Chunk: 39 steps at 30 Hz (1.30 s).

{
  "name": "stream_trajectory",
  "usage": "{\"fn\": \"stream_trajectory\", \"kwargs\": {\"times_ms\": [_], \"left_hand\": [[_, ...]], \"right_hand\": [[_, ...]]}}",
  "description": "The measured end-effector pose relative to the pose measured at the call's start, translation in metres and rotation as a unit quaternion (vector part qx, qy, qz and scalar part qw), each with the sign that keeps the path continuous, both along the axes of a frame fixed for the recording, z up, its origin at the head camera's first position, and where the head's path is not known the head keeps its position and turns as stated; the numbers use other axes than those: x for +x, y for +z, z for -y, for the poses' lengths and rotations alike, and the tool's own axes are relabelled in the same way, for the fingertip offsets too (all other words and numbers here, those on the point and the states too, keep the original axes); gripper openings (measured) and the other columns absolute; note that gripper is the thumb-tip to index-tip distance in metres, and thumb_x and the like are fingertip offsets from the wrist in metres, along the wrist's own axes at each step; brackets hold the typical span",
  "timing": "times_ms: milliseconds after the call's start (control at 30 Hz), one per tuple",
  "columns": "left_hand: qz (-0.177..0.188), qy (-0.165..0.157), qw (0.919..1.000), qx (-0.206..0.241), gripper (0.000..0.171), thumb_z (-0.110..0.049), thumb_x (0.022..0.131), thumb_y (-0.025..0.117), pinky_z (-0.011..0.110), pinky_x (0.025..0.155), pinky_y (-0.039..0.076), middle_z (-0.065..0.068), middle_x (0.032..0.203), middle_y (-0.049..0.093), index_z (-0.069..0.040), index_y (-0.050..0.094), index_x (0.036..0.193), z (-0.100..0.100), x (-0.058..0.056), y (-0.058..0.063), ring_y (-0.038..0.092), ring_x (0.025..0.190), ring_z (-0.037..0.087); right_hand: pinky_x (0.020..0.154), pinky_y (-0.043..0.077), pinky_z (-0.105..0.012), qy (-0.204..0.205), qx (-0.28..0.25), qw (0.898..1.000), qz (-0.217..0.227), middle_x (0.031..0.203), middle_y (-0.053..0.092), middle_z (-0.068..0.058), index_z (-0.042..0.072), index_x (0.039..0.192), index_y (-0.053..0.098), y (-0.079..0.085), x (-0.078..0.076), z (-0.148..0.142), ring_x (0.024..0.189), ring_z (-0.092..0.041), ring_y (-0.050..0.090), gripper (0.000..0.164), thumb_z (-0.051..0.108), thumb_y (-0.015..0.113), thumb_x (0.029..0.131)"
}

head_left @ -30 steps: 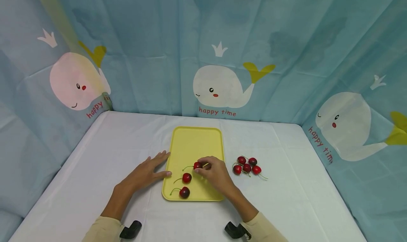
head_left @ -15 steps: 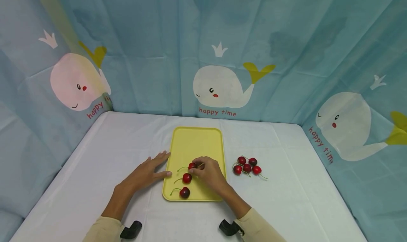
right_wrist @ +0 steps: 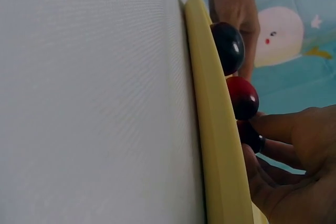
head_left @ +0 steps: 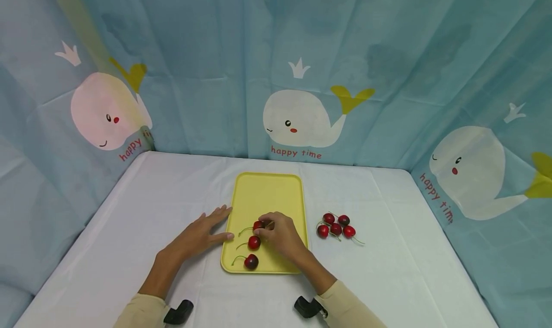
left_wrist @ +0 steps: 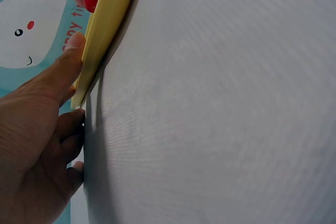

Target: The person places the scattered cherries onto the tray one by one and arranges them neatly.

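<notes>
Cherry (head_left: pixel 257 225): in the right hand's pinch, at the left half of the yellow tray (head_left: pixel 269 194), far end of a short row. Stem points left. Can't tell if it bears on the tray floor or hangs just above.
Right hand (head_left: pixel 281 234): thumb and fingertips pinched on that cherry, one side each; gap is just the fruit's width. Right wrist view agrees.
Left hand (head_left: pixel 199 232): fingers spread, thumb resting on the tray's left rim, a fingertip at the same edge farther up. Holds no fruit. Looks like it's steadying the tray.
Row on tray: middle cherry (head_left: pixel 254 243) just beside the pinched one, near cherry (head_left: pixel 251 261) closest to the person. Both lie free, stems left. Contact between middle and pinched: can't tell.
Pile: five loose cherries (head_left: pixel 336 229) bunched on the white table (head_left: pixel 388 265), right of the tray, apart from it.
Step in hand: placing the third cherry in line, my read.
Next move calls for: seating the fruit, then easing the pinch straight off without nudging the middle one. Round fruit could roll; left thumb on the rim should help.
</notes>
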State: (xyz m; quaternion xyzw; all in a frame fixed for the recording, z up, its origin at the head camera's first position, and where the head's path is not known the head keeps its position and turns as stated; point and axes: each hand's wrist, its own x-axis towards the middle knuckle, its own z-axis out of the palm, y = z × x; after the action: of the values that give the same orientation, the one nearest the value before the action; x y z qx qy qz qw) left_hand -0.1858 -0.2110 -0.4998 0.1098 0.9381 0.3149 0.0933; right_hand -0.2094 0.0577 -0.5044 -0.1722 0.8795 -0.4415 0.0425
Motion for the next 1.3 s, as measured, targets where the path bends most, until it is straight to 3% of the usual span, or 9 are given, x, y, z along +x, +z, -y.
{"fn": "stream_trajectory", "kwargs": {"times_ms": [733,1300], "left_hand": [[0.003,0.002,1.0,-0.005,0.086,-0.061,0.096,0.071,0.077,0.122,0.024,0.014,0.173,0.031,-0.022,0.04,0.166,-0.003,-0.001,0.0,0.02,0.155,0.059],[0.011,0.007,0.9999,-0.005,0.088,-0.06,0.095,0.072,0.073,0.126,0.02,0.015,0.173,0.03,-0.02,0.039,0.166,-0.002,-0.001,0.0,0.02,0.159,0.051]], "right_hand": [[0.075,0.057,-0.023,0.002,-0.016,1.0,0.009,0.107,0.073,-0.004,0.007,0.122,0.076,0.002,0.002,-0.007,0.092,-0.015,0.071,0.035,0.024,0.085,0.092],[0.069,0.06,-0.022,-0.008,-0.043,0.999,-0.005,0.107,0.074,-0.008,0.004,0.122,0.076,0.011,0.005,-0.023,0.092,-0.021,0.074,0.034,0.021,0.084,0.093]]}}
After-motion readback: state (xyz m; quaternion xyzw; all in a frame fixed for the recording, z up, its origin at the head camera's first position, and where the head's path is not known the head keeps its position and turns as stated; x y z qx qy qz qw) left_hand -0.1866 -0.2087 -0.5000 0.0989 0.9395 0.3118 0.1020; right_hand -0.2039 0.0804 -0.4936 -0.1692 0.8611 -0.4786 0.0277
